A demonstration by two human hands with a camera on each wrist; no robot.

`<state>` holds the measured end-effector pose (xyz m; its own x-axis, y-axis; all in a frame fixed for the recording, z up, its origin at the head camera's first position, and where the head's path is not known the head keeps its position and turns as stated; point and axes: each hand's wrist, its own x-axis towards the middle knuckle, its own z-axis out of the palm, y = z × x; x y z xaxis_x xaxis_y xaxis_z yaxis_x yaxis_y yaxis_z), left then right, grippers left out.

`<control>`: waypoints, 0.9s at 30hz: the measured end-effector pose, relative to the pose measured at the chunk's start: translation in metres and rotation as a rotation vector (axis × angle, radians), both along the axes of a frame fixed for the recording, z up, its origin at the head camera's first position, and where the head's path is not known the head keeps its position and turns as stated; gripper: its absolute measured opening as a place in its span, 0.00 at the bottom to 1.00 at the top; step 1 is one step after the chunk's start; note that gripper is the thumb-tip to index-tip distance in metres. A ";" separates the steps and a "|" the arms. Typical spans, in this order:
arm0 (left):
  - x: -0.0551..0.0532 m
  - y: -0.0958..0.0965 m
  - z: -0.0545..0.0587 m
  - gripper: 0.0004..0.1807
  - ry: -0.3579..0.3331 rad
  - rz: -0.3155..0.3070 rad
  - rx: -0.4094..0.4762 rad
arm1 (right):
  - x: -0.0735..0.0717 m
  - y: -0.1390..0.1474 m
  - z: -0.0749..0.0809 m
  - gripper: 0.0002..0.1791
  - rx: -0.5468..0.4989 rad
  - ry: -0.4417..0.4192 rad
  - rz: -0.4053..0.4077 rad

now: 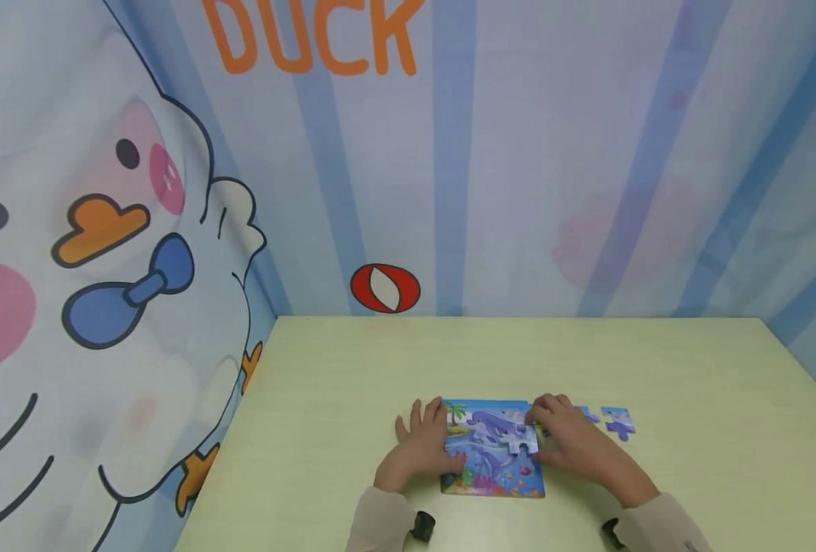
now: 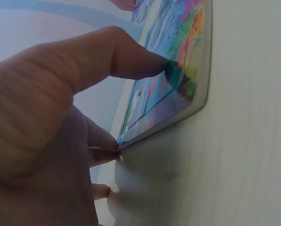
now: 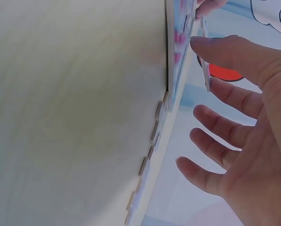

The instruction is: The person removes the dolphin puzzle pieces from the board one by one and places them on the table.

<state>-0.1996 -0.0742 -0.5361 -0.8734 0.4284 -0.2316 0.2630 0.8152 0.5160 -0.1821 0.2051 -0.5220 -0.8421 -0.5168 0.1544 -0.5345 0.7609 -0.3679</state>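
Observation:
A jigsaw puzzle (image 1: 477, 460) with a dolphin and sea picture lies flat on the table. My left hand (image 1: 423, 448) holds it by its left side. In the left wrist view the thumb (image 2: 145, 63) presses on the picture near a corner, while fingertips touch the edge. Above the puzzle's right part, my right hand (image 1: 577, 445) pinches a puzzle piece (image 1: 521, 443) between thumb and index finger. The right wrist view shows that piece (image 3: 205, 56) edge-on, raised off the board, with the other fingers spread loosely.
A loose puzzle piece (image 1: 618, 422) lies on the table (image 1: 691, 383) right of the board. Another piece (image 1: 587, 414) is partly behind my right hand. A printed cloth (image 1: 518, 153) hangs behind the table and along its left side.

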 end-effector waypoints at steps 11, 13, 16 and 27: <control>0.000 -0.004 0.003 0.55 -0.034 0.006 0.061 | 0.003 0.011 -0.002 0.21 -0.017 0.015 -0.032; 0.000 -0.005 0.003 0.55 -0.035 0.004 0.068 | 0.005 0.013 -0.002 0.21 -0.018 0.011 -0.037; 0.001 -0.005 0.003 0.54 -0.024 0.005 0.061 | 0.007 0.015 -0.001 0.21 -0.026 0.019 -0.046; -0.002 -0.004 -0.001 0.56 -0.020 0.017 0.041 | 0.013 0.031 0.007 0.20 -0.051 0.045 -0.042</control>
<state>-0.2016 -0.0782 -0.5369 -0.8760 0.4231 -0.2314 0.2387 0.7974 0.5542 -0.1688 0.2358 -0.5153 -0.8542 -0.4721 0.2181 -0.5198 0.7638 -0.3826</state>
